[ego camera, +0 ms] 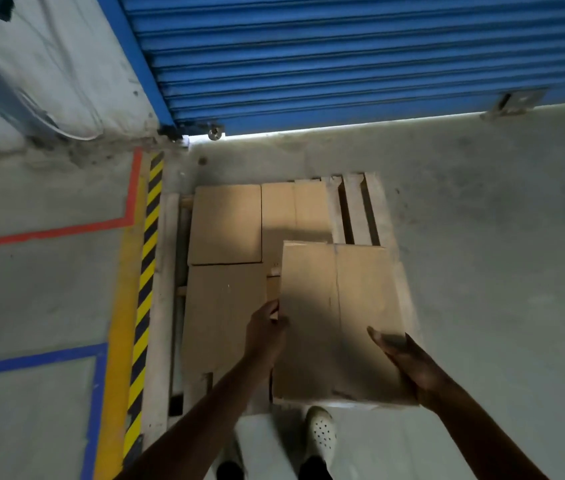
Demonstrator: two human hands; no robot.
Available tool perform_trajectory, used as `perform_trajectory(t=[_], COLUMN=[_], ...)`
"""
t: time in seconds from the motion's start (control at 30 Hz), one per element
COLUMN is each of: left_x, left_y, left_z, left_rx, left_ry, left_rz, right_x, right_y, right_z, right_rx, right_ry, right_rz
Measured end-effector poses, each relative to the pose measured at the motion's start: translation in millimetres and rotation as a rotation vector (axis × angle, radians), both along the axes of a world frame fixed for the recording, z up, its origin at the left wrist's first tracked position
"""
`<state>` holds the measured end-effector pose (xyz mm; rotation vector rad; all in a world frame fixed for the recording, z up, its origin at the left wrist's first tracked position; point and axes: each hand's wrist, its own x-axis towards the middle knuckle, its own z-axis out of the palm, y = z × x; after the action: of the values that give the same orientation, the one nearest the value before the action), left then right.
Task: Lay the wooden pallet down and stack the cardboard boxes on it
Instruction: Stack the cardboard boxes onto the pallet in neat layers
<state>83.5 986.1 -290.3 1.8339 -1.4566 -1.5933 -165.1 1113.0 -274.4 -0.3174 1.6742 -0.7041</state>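
Gripping the held box (340,320) at its 9 o'clock edge, the left hand (265,327) has its fingers curled round the cardboard rim. The right hand (404,362) clasps the same box at its 5 o'clock corner, with the thumb laid flat on the top face and the palm against the side; its other fingers are hidden below. The box is carried between the 2 hands, with a seam running from 12 to 6 down its top. It covers the 4 o'clock quarter of the wooden pallet (357,209); whether its underside touches the pallet cannot be told.

The wooden pallet lies flat on the concrete floor (499,237), with bare slats showing at its 1 o'clock corner. 3 boxes rest on it. The far-left box (225,223) sits at 11 o'clock and the far-middle box (295,209) is just beside it at 12 o'clock, their sides touching. The near-left box (222,317) sits at 8 o'clock, butted against the far-left box.

Beyond the pallet at 12 o'clock hangs a blue roller shutter (343,46). Along the pallet's 9 o'clock side runs a black-and-yellow hazard stripe (146,278), with a yellow line (118,341) just beside it. Further out are red tape (66,230) at 10 o'clock and blue tape (94,393) at 8 o'clock. A white perforated shoe (322,434) stands at 6 o'clock, just below the held box.
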Motion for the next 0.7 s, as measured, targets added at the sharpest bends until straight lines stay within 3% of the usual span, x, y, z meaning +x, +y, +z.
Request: perform_trajectory(t=[0.27, 0.7], left_x=[0, -1], left_y=[-18, -44], left_z=[-99, -201], left_rx=[-0.036, -0.044], left_ry=[-0.346, -0.562], left_rz=[-0.191, -0.178], right_x=[2, 14], right_y=[-30, -41], right_z=[-84, -231], right_rx=[-0.042, -0.055], right_ry=[0.022, 0.102], right_rz=[0.046, 0.099])
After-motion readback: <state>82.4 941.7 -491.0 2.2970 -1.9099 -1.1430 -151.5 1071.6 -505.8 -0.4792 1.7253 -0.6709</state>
